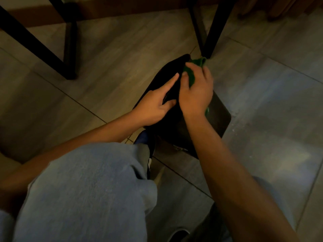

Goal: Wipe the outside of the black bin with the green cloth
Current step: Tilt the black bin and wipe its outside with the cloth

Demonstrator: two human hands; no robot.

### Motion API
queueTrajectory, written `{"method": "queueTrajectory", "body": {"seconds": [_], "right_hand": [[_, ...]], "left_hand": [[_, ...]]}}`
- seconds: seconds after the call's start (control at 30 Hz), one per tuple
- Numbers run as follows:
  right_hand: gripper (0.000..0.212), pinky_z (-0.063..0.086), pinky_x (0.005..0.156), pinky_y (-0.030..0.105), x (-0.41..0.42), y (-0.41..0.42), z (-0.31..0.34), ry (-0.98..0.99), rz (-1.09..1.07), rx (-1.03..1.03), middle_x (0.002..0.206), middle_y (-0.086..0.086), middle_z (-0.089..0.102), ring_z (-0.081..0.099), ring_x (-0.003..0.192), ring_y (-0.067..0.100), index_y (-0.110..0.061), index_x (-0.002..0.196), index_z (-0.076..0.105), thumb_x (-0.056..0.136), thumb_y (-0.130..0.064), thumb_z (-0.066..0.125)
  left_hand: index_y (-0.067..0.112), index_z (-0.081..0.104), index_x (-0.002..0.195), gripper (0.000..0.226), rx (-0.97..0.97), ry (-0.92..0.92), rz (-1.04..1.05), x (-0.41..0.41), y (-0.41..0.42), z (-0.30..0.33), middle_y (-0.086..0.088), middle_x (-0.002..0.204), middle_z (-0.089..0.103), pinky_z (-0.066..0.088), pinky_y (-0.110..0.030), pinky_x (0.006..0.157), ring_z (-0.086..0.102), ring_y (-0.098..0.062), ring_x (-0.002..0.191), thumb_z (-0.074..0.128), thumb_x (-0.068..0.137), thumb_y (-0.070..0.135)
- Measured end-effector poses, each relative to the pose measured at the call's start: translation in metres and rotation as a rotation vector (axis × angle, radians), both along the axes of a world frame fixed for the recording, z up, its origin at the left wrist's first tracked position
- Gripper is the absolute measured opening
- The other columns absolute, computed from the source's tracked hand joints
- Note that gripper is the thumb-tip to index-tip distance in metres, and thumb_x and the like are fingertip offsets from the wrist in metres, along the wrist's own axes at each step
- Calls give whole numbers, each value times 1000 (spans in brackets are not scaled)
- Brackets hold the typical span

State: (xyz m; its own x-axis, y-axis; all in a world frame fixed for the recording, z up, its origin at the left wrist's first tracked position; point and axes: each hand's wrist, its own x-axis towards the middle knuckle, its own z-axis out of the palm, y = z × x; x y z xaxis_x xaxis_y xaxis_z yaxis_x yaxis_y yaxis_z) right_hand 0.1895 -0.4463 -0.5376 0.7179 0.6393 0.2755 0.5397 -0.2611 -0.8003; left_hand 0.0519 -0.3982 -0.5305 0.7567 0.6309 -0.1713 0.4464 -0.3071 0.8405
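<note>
The black bin (218, 112) lies tipped on the tiled floor (113, 49) before the person's knees, likely to expose its side. The left hand (153, 105) rests flat and open on it, bracing, while the right hand (195, 91) presses the bunched green cloth (191, 74) against the wall, fingers curled around it.

Bin (218, 110) on floor (122, 49), both hands on it, cloth (191, 75) under right hand (195, 95).
</note>
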Motion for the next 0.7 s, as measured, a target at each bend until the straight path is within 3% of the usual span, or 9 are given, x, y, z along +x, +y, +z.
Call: {"method": "queueTrajectory", "body": {"seconds": [0.1,0.23,0.3,0.43,0.57,0.63,0.7], "right_hand": [[34,54,92,43,-3,-6,-13,-134,17,-27,128,9,64,60,117,27,-23,131,68,102,-31,53],[40,53,98,47,25,-25,-48,-38,-72,-197,139,11,59,58,125,29,-26,136,63,103,-42,46],[38,51,102,43,48,-46,-67,37,-152,-260,139,13,59,59,124,31,-24,136,64,104,-39,49],[36,45,104,41,82,-101,-103,199,-325,-384,135,21,60,59,122,39,-15,135,66,104,-28,54],[38,43,104,44,79,-119,-111,274,-393,-450,137,26,56,56,124,44,-9,139,62,105,-23,53],[39,41,107,42,66,-120,-105,264,-352,-431,140,24,55,54,127,41,-11,141,60,104,-21,55],[40,39,111,44,43,-123,-94,289,-317,-376,143,20,53,52,131,37,-17,142,59,102,-19,55]], "left_hand": [[35,13,160,77,31,15,26,-6,-2,-1,-6,150,51,40,-35,111,55,-30,131,56,95,32],[36,19,159,74,-24,10,60,-11,2,-5,5,149,52,44,-39,114,56,-14,131,59,96,30],[39,20,157,73,-58,-7,79,-12,2,-6,6,147,54,43,-36,114,55,-11,132,59,97,29],[32,24,159,67,-118,-44,129,-12,0,-5,14,147,48,37,-11,107,47,2,132,57,102,19],[31,29,156,61,-252,-138,163,-10,0,-3,-2,140,60,51,-34,105,62,-13,123,52,104,11],[29,28,156,60,-273,-151,177,-9,-2,0,-2,121,69,55,-34,100,69,-11,110,50,104,10],[33,30,156,55,-265,-134,176,-7,-3,0,-5,111,73,55,-38,101,72,-16,105,49,105,21]]}}
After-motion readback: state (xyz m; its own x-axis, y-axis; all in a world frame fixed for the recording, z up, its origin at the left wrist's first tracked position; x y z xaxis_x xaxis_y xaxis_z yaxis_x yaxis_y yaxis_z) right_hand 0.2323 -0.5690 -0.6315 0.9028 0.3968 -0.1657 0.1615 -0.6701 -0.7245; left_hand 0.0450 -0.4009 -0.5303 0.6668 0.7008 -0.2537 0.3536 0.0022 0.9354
